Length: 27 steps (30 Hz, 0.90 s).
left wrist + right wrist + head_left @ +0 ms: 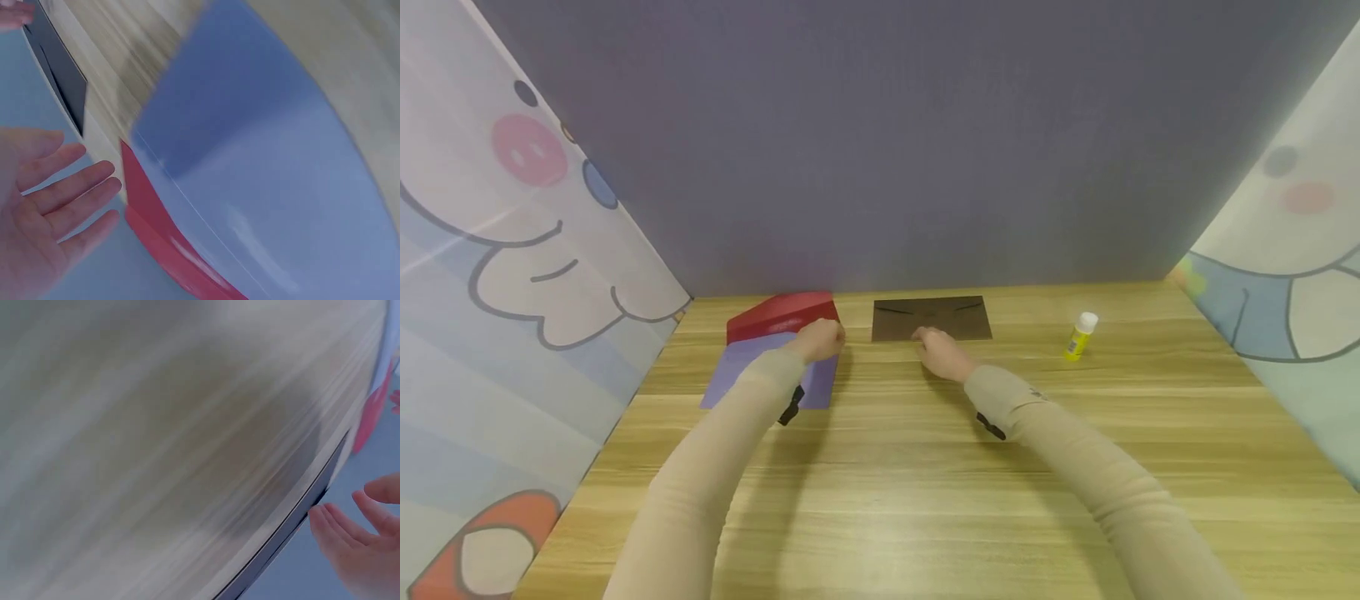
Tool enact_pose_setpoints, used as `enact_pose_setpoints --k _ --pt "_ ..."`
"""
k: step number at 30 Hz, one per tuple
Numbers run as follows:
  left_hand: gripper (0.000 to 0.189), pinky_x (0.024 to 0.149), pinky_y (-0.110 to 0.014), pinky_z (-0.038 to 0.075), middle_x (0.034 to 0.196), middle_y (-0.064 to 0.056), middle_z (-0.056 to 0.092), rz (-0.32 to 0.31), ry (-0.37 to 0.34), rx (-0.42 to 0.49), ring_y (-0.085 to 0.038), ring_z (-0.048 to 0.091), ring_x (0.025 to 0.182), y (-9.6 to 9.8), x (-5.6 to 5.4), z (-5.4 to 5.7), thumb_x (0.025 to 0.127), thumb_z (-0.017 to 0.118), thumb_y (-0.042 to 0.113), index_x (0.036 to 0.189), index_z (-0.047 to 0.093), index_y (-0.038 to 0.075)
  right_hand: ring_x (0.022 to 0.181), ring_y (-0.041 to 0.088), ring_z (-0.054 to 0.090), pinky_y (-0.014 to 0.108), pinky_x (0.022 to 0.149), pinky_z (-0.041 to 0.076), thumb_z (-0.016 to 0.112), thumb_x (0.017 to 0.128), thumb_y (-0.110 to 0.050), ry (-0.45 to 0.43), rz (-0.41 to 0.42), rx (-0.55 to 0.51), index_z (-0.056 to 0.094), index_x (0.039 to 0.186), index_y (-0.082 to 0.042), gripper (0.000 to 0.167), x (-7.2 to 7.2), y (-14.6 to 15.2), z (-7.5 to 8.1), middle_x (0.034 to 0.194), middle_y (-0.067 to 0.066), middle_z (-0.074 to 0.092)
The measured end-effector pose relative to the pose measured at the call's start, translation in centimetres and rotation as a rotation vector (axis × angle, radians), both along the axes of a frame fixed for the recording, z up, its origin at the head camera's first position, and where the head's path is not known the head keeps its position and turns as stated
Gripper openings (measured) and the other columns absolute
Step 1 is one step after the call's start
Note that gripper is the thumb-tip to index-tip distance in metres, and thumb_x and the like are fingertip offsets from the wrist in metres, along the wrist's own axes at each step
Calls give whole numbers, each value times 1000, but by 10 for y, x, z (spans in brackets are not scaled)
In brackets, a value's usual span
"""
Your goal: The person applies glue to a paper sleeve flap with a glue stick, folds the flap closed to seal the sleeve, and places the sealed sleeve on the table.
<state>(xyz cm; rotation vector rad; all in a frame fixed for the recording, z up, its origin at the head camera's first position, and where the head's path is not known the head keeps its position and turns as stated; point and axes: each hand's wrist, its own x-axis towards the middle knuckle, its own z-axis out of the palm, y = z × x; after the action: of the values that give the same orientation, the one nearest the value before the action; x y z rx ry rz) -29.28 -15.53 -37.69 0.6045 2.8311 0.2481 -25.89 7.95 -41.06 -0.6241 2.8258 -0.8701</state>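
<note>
A dark brown envelope (932, 315) lies flat near the back of the wooden table, with flap lines showing on its top face. My right hand (946, 354) is at its near edge, fingertips right at the border; in the right wrist view the fingers are loosely bent with nothing between them. Over the right edge of a purple sheet (737, 367) hovers my left hand (820, 340). Its fingers are spread and relaxed in the left wrist view, holding nothing. Behind the purple sheet, partly covered by it, lies a glossy red envelope-like piece (782, 317).
A yellow glue stick (1078, 342) with a white cap stands to the right of the brown envelope. A grey panel (910, 167) rises along the table's back edge. Cartoon-printed sheets hang at the left and right sides.
</note>
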Motion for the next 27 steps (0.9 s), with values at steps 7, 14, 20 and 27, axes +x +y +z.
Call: enact_pose_setpoints --k 7,14,20,27 --pt "25 76 -42 49 101 -17 63 50 98 -29 -29 60 90 -47 16 7 85 48 8 100 64 -4 96 32 54 36 78 48 43 91 -5 -128 33 -173 48 118 7 30 18 -29 6 114 22 53" --pt "20 59 -38 47 78 -13 63 130 117 0 -21 55 65 -84 26 10 83 47 7 85 64 -3 88 25 58 32 77 49 44 91 -8 -158 121 -266 51 118 5 30 28 -54 5 113 19 55" --pt "18 52 -36 43 64 -8 55 215 146 4 -19 50 58 -110 33 7 79 46 4 64 55 0 79 19 61 27 66 51 50 88 -19 -286 190 -533 53 118 -3 34 -18 -81 -70 103 11 59" --pt "21 49 -33 38 60 -6 43 342 78 16 -20 42 55 -133 40 -1 83 44 7 62 45 1 93 28 59 34 77 50 51 84 -3 -567 6 -728 48 124 -1 39 8 -104 -35 110 17 56"
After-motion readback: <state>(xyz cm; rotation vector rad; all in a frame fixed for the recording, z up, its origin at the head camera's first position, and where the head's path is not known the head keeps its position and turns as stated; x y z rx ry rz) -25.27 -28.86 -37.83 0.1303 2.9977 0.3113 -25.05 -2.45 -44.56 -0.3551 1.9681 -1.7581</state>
